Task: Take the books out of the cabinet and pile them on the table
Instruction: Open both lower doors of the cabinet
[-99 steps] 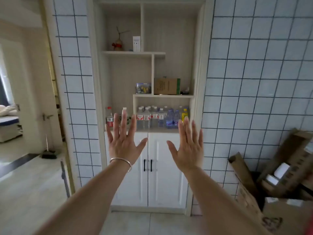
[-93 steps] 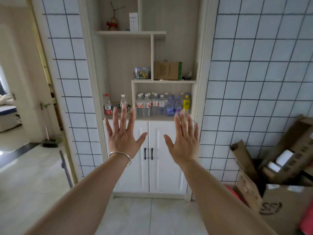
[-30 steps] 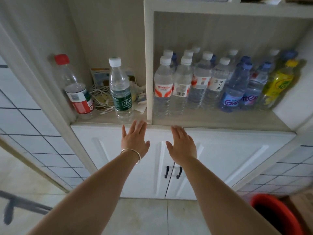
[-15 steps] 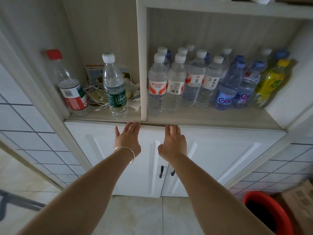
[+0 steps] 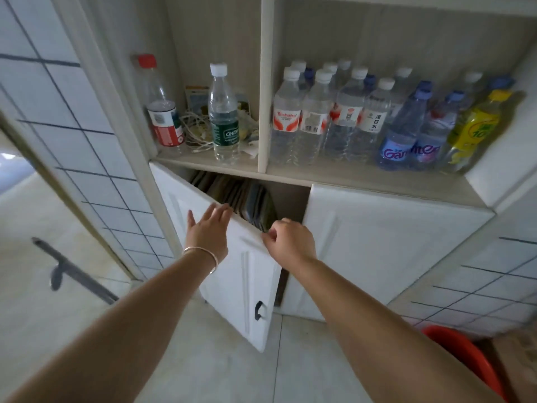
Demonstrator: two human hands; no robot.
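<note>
The white cabinet's left door (image 5: 250, 274) stands partly swung out toward me. Behind its top edge I see a row of upright books (image 5: 247, 199), dark and packed close; their lower parts are hidden by the door. My right hand (image 5: 290, 242) grips the door's top edge near its free corner, fingers curled over it. My left hand (image 5: 207, 231), with a bangle on the wrist, rests flat on the door's front face, fingertips at the top edge. The right door (image 5: 377, 245) is closed. No table is in view.
The open shelf (image 5: 348, 178) above the doors carries several water bottles (image 5: 334, 117), a red-capped bottle (image 5: 162, 112), a green-labelled bottle (image 5: 223, 114) and tangled cables. A red bucket (image 5: 465, 353) stands on the floor at lower right. Tiled walls flank the cabinet.
The left door, closed half a second ago, has swung out and shows the books. My right hand now grips its top edge; my left hand lies on its face.
</note>
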